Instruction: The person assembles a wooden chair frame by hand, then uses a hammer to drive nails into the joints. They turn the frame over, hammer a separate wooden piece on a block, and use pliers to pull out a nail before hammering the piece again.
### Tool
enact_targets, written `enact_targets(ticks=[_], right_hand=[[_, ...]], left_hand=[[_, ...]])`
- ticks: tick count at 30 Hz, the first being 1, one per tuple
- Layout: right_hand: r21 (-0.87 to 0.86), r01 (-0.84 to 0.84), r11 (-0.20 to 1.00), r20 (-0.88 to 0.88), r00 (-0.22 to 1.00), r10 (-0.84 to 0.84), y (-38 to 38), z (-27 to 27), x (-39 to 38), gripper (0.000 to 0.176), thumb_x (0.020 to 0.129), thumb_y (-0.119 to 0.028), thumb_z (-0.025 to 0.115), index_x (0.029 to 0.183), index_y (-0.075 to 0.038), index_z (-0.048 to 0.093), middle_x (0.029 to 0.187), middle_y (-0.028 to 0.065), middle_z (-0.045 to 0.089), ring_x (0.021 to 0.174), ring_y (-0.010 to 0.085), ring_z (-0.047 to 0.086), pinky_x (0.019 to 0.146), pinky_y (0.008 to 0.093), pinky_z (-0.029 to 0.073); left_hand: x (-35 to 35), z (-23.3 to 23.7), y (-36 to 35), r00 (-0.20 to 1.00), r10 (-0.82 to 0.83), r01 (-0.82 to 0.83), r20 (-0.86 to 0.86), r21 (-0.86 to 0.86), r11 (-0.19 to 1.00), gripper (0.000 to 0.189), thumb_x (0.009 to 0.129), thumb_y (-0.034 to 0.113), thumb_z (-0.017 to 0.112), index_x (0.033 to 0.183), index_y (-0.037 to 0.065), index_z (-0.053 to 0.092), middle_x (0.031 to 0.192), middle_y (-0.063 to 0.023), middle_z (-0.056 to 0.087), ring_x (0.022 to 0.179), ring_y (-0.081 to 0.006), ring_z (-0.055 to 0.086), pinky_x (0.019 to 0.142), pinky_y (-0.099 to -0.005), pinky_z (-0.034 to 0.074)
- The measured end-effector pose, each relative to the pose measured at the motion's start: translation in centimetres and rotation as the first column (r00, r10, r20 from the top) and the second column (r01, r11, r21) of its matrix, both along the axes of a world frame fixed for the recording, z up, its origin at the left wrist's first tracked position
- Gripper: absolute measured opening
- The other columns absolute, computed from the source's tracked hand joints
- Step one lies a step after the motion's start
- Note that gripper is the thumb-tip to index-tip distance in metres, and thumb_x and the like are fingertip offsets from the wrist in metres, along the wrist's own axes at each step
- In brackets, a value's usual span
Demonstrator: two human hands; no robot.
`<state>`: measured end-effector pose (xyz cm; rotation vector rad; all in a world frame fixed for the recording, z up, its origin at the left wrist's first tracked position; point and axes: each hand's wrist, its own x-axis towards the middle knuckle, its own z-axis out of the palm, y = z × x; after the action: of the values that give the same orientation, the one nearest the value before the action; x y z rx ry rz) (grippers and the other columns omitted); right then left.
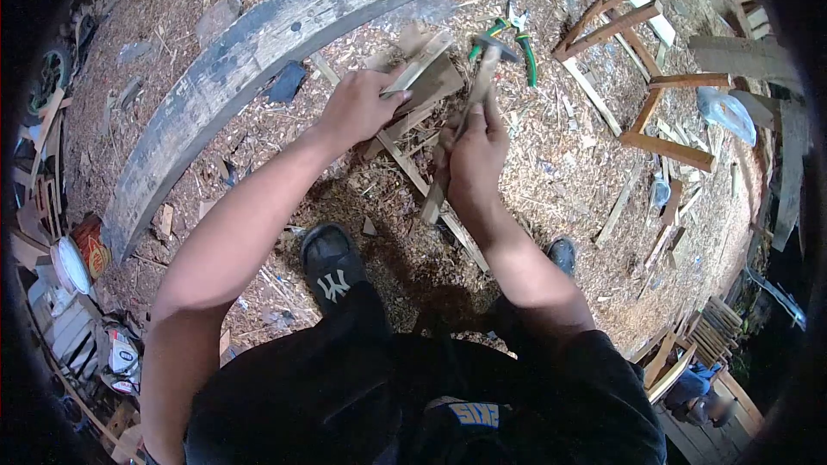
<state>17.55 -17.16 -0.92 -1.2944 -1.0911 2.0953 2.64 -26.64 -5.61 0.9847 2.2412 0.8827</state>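
Observation:
My left hand (360,108) is closed on a short wooden strip (420,63), which it holds slanted over a wider wooden block (438,84) near the ground. In my right hand (476,159) is a hammer (483,77), gripped by its wooden handle with the metal head up and away from me. The hammer head overlaps the pliers (527,50) with green handles lying just beyond. Below both hands a long thin wooden slat (409,165) lies across the chips between my feet.
A long weathered beam (233,69) curves across the left and far side. Joined wooden frames (648,77) lie to the right, with a clear plastic bag (726,114) beside them. Wood shavings and scraps cover the ground. Stacked sticks (717,327) and a person (693,400) are at lower right.

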Motion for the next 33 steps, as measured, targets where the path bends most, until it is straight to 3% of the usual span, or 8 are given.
enact_targets(ticks=[6, 8, 14, 18, 21, 26, 28, 33], right_hand=[[-0.051, -0.327, 0.944, 0.013, 0.945, 0.328, 0.1, -0.1, 0.1, 0.047, 0.113, -0.016, 0.04, 0.159, -0.008, 0.034, 0.076, 0.0009, 0.053, 0.053, 0.0087, 0.049, 0.044, 0.026, 0.043], [0.022, -0.052, 0.998, 0.042, 0.998, 0.051, -0.8, 1.1, -0.7, 0.043, 0.113, -0.016, 0.04, 0.156, -0.011, 0.04, 0.083, 0.0032, 0.05, 0.057, 0.0092, 0.047, 0.043, 0.0254, 0.04], [-0.067, -0.202, 0.977, 0.064, 0.976, 0.206, 0.0, -0.1, 0.1, 0.044, 0.114, -0.017, 0.038, 0.158, -0.01, 0.037, 0.085, 0.0028, 0.05, 0.057, 0.0093, 0.046, 0.045, 0.0249, 0.041], [-0.008, -0.023, 1.0, 0.02, 1.0, 0.023, 0.0, 0.1, 0.0, 0.046, 0.114, -0.016, 0.038, 0.159, -0.011, 0.036, 0.086, 0.002, 0.052, 0.057, 0.0085, 0.046, 0.044, 0.025, 0.041], [0.022, -0.237, 0.971, 0.132, 0.964, 0.232, 0.5, 0.1, 0.2, 0.045, 0.114, -0.017, 0.038, 0.159, -0.012, 0.036, 0.086, 0.0019, 0.051, 0.057, 0.0081, 0.045, 0.045, 0.0247, 0.041], [0.015, 0.027, 1.0, 0.032, 0.999, -0.028, 0.5, -0.2, 0.0, 0.043, 0.113, -0.017, 0.038, 0.156, -0.013, 0.041, 0.082, 0.0024, 0.051, 0.055, 0.0095, 0.045, 0.044, 0.0252, 0.042], [-0.029, -0.257, 0.966, 0.053, 0.965, 0.259, 0.8, -0.3, 0.3, 0.044, 0.114, -0.017, 0.037, 0.157, -0.014, 0.038, 0.084, 0.0025, 0.051, 0.056, 0.0097, 0.046, 0.044, 0.0249, 0.041], [0.009, 0.015, 1.0, 0.006, 1.0, -0.015, 0.4, 0.2, -0.3, 0.047, 0.113, -0.015, 0.037, 0.16, -0.014, 0.036, 0.083, 0.0024, 0.05, 0.056, 0.0094, 0.046, 0.044, 0.0257, 0.04]], left_hand=[[-0.3, -0.5, 0.0, 0.998, -0.028, 0.022, 0.054, 0.101, 0.995, 0.029, 0.094, 0.025, 0.073, 0.113, 0.003, 0.078, 0.076, -0.0234, 0.072, 0.075, -0.0366, 0.074, 0.076, -0.0456, 0.055], [0.0, -0.7, -0.4, 0.999, -0.04, 0.035, 0.032, 0.134, 0.99, 0.028, 0.094, 0.025, 0.073, 0.112, 0.004, 0.079, 0.076, -0.0233, 0.072, 0.073, -0.0357, 0.074, 0.074, -0.0449, 0.055], [-0.1, -0.5, 0.2, 0.999, -0.001, -0.001, 0.053, 0.024, 1.0, 0.028, 0.094, 0.024, 0.074, 0.112, 0.003, 0.078, 0.074, -0.0231, 0.07, 0.07, -0.0353, 0.072, 0.071, -0.0456, 0.053], [0.1, 0.9, 0.0, 1.0, -0.01, 0.01, 0.01, -0.006, 1.0, 0.036, 0.095, 0.024, 0.073, 0.124, 0.003, 0.073, 0.073, -0.0239, 0.07, 0.07, -0.0345, 0.072, 0.071, -0.0451, 0.053], [0.1, 0.8, 0.2, 1.0, -0.015, 0.015, -0.002, -0.018, 1.0, 0.04, 0.095, 0.024, 0.073, 0.13, 0.004, 0.071, 0.075, -0.0241, 0.071, 0.07, -0.0335, 0.073, 0.071, -0.0441, 0.052], [-0.1, 0.7, 0.2, 1.0, -0.016, 0.018, 0.026, -0.109, 0.994, 0.04, 0.096, 0.024, 0.072, 0.132, 0.005, 0.07, 0.077, -0.0231, 0.072, 0.07, -0.0298, 0.073, 0.071, -0.0434, 0.052], [-0.2, 0.8, 0.3, 0.997, -0.003, 0.011, 0.074, -0.101, 0.995, 0.038, 0.097, 0.024, 0.072, 0.129, 0.004, 0.072, 0.073, -0.0212, 0.072, 0.068, -0.0281, 0.072, 0.069, -0.0435, 0.052], [-0.3, -0.3, 0.0, 1.0, -0.019, 0.019, -0.017, 0.001, 1.0, 0.037, 0.097, 0.024, 0.072, 0.125, 0.001, 0.073, 0.069, -0.019, 0.071, 0.064, -0.0277, 0.071, 0.067, -0.0442, 0.052]])
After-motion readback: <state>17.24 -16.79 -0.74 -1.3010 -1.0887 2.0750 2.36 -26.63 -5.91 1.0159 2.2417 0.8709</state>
